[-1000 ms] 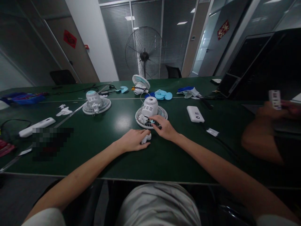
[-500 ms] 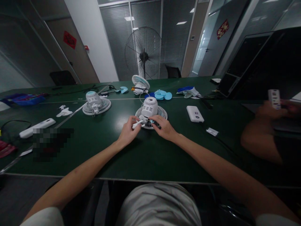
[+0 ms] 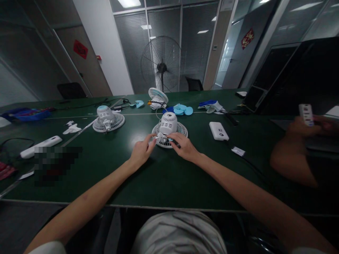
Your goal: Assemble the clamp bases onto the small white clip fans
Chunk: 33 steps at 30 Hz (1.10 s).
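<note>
A small white fan motor housing on its round grille point(image 3: 169, 127) lies face down in the middle of the green table point(image 3: 164, 176). My left hand point(image 3: 141, 152) pinches a small white part against the near side of the housing. My right hand point(image 3: 184, 145) rests its fingers on the grille's near edge, thumb and forefinger closed around the same spot. What my right fingers grip is too small to name.
A second disassembled fan point(image 3: 108, 119) lies to the left, a third fan point(image 3: 158, 98) stands farther back beside light blue blades point(image 3: 182, 109). A white power bank point(image 3: 218, 131) lies right of my hands. Another person's arm point(image 3: 293, 155) holds a phone at the right. A tall floor fan point(image 3: 161, 65) stands behind.
My left hand lifted the small white part from the table and brought it up to the fan housing. My right hand stayed at the grille. The camera tilted slightly.
</note>
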Motion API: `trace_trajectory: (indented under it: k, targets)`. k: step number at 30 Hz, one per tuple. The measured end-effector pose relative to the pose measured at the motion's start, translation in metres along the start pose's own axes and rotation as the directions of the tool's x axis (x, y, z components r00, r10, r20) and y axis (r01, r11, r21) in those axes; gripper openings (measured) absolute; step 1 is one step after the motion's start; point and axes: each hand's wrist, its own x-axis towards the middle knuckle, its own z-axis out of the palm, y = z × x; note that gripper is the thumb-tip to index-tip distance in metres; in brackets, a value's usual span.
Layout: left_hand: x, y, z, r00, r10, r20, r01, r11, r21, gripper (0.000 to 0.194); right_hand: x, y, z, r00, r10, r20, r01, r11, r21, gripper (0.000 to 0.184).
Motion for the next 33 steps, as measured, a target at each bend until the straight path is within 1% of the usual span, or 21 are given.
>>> trace_trajectory:
  k: [3,5,7,10,14,18,23,28,30,33]
  targets:
    - [-0.004,0.007,0.003,0.998,0.015,0.069,-0.016,1.0,0.008,0.042,0.0,0.0,0.0,1.0,-0.005,-0.006,0.005,1.0,0.006,0.04]
    - [-0.007,0.012,0.007,0.994,0.013,0.104,-0.007,0.998,-0.054,0.044,0.0,0.0,-0.001,1.0,-0.007,-0.006,0.007,1.0,0.016,0.041]
    - [-0.01,0.017,0.011,0.994,0.001,0.11,0.015,0.989,-0.145,0.046,0.0,-0.002,-0.002,1.0,-0.005,-0.004,0.005,1.0,0.023,0.039]
    - [-0.012,0.02,0.017,0.998,-0.033,0.058,0.046,0.973,-0.225,0.048,0.001,-0.004,-0.003,1.0,-0.004,0.007,0.004,1.0,0.028,0.037]
    - [-0.009,0.015,0.022,0.998,-0.067,-0.013,0.062,0.973,-0.221,0.054,0.001,-0.007,-0.004,1.0,0.0,0.009,-0.001,0.999,0.043,0.036]
    - [-0.005,0.011,0.027,0.997,-0.071,-0.032,0.062,0.974,-0.22,0.054,0.002,-0.007,-0.002,1.0,-0.003,0.001,0.003,0.999,0.047,0.034]
    - [-0.006,0.013,0.03,0.999,-0.002,0.046,0.014,0.963,-0.268,0.056,0.002,-0.003,0.001,0.999,0.0,-0.043,0.001,1.0,0.025,0.032]
    - [-0.007,0.015,0.031,0.995,0.027,0.093,0.002,0.955,-0.298,0.063,0.001,-0.006,0.001,0.996,-0.016,-0.089,0.018,1.0,0.018,0.034]
    - [-0.007,0.016,0.031,0.992,0.052,0.112,-0.013,0.948,-0.318,0.066,0.002,-0.008,0.003,0.994,0.007,-0.112,-0.003,0.999,0.032,0.033]
    - [-0.007,0.018,0.029,0.986,0.076,0.148,-0.022,0.94,-0.34,0.071,0.004,-0.011,0.008,0.987,0.091,-0.134,-0.08,0.994,0.08,0.031]
